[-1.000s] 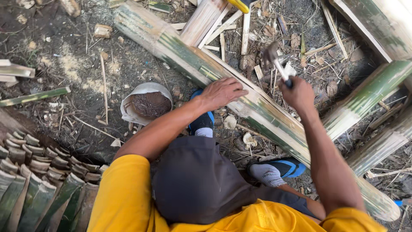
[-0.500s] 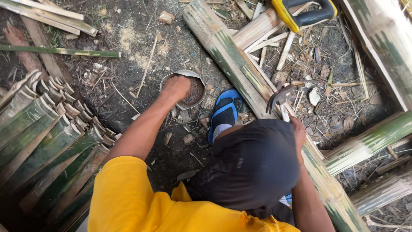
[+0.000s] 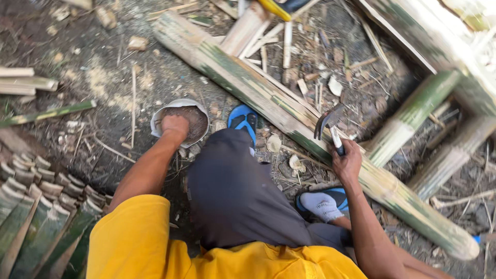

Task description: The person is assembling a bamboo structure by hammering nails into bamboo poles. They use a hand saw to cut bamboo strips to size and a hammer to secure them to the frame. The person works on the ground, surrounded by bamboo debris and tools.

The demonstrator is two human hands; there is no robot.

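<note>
My left hand [image 3: 174, 125] is down in the round bowl [image 3: 161, 114] just left of the long bamboo pole [image 3: 248, 88], fingers curled, can't tell around what; my right hand [image 3: 347, 164] grips a hammer [image 3: 330, 126] over that pole

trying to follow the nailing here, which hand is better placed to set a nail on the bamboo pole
Left, probably. The left hand is already down in the bowl and appears free, while the right hand grips the hammer just over the bamboo pole.
</note>
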